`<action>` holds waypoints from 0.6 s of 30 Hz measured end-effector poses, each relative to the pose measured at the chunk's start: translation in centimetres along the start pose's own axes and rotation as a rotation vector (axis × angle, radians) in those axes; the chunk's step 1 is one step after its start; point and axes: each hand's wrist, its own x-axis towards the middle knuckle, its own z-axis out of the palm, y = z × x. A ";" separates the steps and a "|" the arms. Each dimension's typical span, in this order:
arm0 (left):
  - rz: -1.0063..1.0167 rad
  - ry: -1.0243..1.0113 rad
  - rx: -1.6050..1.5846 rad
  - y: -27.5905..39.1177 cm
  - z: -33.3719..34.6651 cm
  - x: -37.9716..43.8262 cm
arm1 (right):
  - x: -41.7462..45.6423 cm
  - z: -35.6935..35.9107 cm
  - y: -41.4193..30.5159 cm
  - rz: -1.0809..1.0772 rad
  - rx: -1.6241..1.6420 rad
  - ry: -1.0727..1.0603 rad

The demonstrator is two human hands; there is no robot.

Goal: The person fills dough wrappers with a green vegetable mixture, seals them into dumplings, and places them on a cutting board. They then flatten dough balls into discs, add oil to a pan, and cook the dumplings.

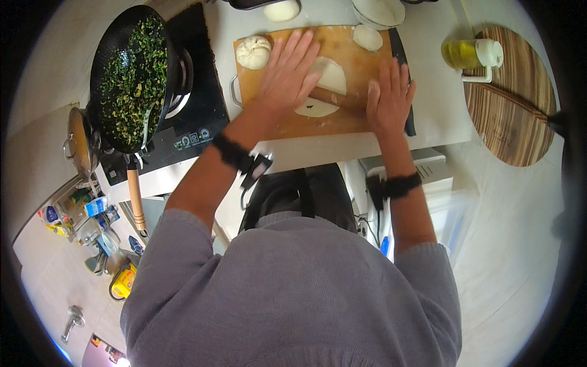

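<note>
On a wooden cutting board lies a flat round of dough with a small dark spot near its lower part. A wooden rolling pin crosses the dough, tilted down to the right. My left hand lies flat with fingers spread over the pin's left end. My right hand is flat at its right end, palm down, fingers stretched forward. A pleated dough bun sits at the board's upper left, and a small dough piece at its upper right. Contact under both palms is partly hidden.
A wok of chopped greens stands on the black gas hob at left. Behind the board are a dough ball and a bowl. An oil bottle and a round striped wooden board are at right.
</note>
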 end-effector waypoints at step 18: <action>-0.087 -0.079 -0.076 4.1 0.7 -14.8 | -13.8 -0.9 -5.2 -0.017 -0.041 -0.105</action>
